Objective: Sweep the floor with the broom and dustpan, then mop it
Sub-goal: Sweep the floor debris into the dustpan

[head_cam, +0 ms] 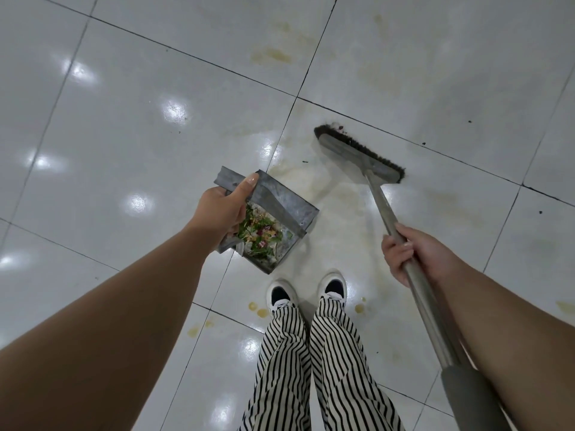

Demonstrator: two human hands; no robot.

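My left hand (222, 209) grips the handle of a grey metal dustpan (287, 206), lifted off the white tiled floor (124, 126) and tilted. Inside it lies a heap of green, yellow and red food scraps (259, 234). My right hand (407, 253) grips the metal pole of the broom (382, 202). The broom head (357, 154), with dark bristles, rests on the floor to the right of the dustpan. A small clump of dirt sits at the far end of the bristles.
Yellowish stains (273, 54) smear the tiles ahead and around the broom, with drops (258, 309) near my white shoes (334, 286). A few dark crumbs (469, 121) lie on the right tiles. My striped trousers fill the bottom middle.
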